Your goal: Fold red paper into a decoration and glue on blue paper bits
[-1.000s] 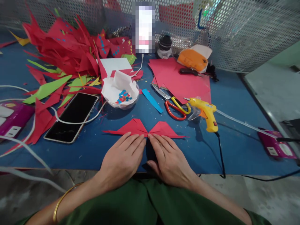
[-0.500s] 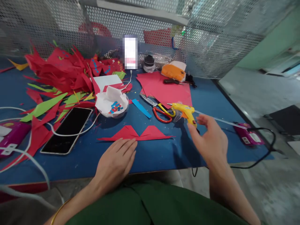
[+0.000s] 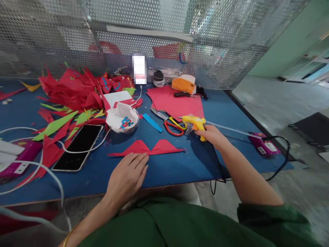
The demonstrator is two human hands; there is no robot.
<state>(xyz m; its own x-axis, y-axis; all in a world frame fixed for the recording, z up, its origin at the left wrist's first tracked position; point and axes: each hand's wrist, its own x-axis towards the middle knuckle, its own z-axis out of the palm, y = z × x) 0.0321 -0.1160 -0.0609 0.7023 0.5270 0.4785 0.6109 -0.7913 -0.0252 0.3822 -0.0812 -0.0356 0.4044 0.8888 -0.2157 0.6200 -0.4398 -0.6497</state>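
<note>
**Right hand [image 3: 212,135] on glue gun [image 3: 194,120], left hand [image 3: 127,175] pinning red folded paper [image 3: 163,146]**

Step in hand, as judged: taking the glue gun by its handle while the paper is steadied. Clock positions are from the paper, which lies near the front edge of the table [image 3: 167,169].

- Glue gun: 2 o'clock, nozzle pointing to 9, clear glue stick [image 3: 231,129] out the back toward 3.
- Scissors [image 3: 172,128]: 1 o'clock, handles right by the nozzle.
- Left hand: fingers straight, together, tips on the paper's near edge, gripping nothing.
- Right hand: fingers around the gun handle.

Next move calls for a firm grip, nozzle kept off skin and scissors, paper kept from sliding.

Hard to make out: trigger and most right-hand fingers hidden; can't tell grip force, or whether the gun is off the table. Paper edge under left fingertips covered. Tissue-lined bowl [image 3: 112,120], 10 o'clock: chips [image 3: 126,122] too small to count. Lit screen [image 3: 139,68], 12 o'clock: pixelated. Purple socket block [image 3: 32,152], 9 o'clock: cut off by frame.
</note>
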